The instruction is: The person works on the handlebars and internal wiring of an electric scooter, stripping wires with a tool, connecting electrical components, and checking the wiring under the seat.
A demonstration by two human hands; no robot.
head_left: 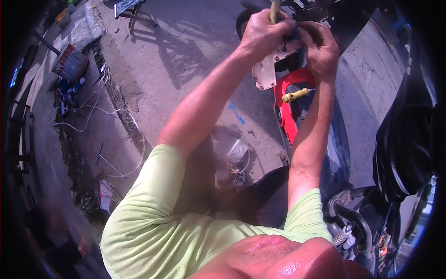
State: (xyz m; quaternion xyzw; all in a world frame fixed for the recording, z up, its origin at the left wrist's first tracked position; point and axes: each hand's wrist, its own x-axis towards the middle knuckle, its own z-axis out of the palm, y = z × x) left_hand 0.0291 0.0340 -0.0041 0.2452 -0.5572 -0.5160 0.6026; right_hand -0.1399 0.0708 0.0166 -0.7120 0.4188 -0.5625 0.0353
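At the top of the head view, my left hand (265,33) is closed around a tool's pale yellow handle (275,9), which stands up out of the fist. My right hand (321,49) is beside it with its fingers bent and pinched together; what they hold is hidden. Both hands are over a pale, dusty bracket (266,74) with bolts in it. Below them curves a red plastic panel (289,122), part of a scooter or motorcycle body. A yellow-handled screwdriver (295,95) lies across it, close to my right forearm.
A dark wheel (242,23) is behind my hands. To the right hangs a black cover (404,139), above a frame with a coil spring (343,236). White cable (132,118) trails over the concrete at left, near a bucket (70,63). A small folding stool (132,11) stands far left.
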